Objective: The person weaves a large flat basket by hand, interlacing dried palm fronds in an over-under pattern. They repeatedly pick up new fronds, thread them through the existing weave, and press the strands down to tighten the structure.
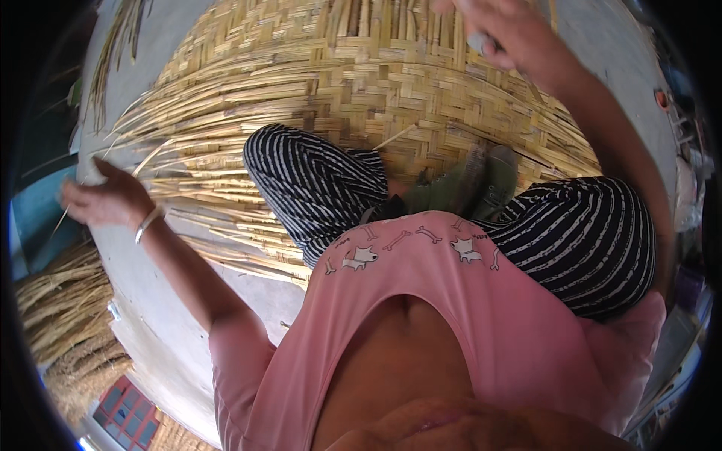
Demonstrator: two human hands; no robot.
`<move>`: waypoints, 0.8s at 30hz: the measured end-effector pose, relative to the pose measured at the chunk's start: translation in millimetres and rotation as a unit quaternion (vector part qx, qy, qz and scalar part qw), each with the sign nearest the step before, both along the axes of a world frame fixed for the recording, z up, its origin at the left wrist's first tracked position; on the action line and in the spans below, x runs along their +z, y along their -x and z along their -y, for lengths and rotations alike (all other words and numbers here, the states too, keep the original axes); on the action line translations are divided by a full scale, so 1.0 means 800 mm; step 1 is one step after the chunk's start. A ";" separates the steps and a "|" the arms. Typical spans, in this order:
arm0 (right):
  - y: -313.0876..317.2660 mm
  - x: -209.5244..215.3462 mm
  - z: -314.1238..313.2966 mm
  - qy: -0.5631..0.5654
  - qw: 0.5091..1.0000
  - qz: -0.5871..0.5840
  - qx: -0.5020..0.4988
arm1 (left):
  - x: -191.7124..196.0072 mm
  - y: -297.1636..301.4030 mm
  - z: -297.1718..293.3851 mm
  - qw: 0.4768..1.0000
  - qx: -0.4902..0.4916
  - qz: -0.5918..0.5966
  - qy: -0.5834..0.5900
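Observation:
A large woven mat of yellow split-cane strips (368, 83) spreads over the floor under my crossed legs. Its loose strip ends fan out to the left. Out beyond those ends my left hand (109, 197) is raised, thumb apart from the fingers, with a bracelet on the wrist. A thin pale line shows by its fingertips; I cannot tell if it is a held strip. At the top right, over the mat's far part, my right hand (511, 37) has curled fingers around something small and greyish, too blurred to name. Part of this hand is cut off by the upper edge.
Loose strips (116, 56) lie on the grey floor (154, 52) at the far left. Bundles of dry stalks (64, 301) are stacked at the lower left, near a red-framed window or door (126, 412). Assorted items crowd the right rim. A green shoe (496, 177) rests on the mat.

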State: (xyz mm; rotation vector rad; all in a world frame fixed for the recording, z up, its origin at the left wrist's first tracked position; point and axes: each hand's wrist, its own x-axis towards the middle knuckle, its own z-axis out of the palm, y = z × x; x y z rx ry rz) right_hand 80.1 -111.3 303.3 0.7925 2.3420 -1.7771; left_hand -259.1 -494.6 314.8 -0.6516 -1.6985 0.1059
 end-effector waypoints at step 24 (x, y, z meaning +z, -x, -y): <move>-0.295 -0.238 0.009 -0.410 0.892 0.018 -0.191 | -0.273 -0.323 -0.362 0.485 -0.455 0.689 0.289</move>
